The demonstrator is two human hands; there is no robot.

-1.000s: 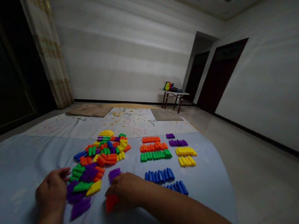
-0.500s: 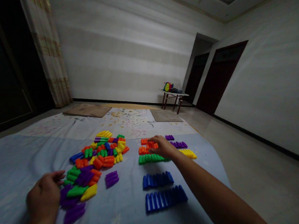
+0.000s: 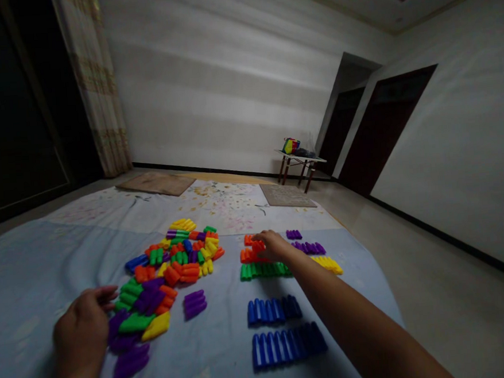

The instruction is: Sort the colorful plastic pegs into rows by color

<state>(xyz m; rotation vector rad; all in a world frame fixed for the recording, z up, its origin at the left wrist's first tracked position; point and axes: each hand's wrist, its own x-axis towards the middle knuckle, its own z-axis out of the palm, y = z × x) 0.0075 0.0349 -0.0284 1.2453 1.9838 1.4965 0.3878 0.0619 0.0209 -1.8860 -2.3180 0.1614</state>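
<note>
My left hand [image 3: 83, 324] rests at the near left edge of a mixed pile of plastic toy blocks [image 3: 149, 297], fingers stretched out and slightly apart, holding nothing I can see. The blocks look like short rounded tubes joined side by side, in purple, green, orange, yellow and blue. Over the sorted rows on the right, my right hand [image 3: 273, 248] has its fingers curled down on an orange block [image 3: 258, 249]; its fingertips are partly hidden. Just in front of it lies a green row [image 3: 262, 270]. Two dark blue rows [image 3: 284, 345] lie nearer me.
Purple rows [image 3: 308, 248] and a yellow row [image 3: 328, 265] lie beyond my right forearm. One purple block [image 3: 195, 304] sits apart between pile and rows. Everything lies on a blue floral cloth [image 3: 215, 353]. Farther off are two mats [image 3: 157, 184] and a small table [image 3: 301, 157].
The view has shifted slightly, so everything sits a little farther right. My right hand stays at the orange row, and my left hand stays beside the pile.
</note>
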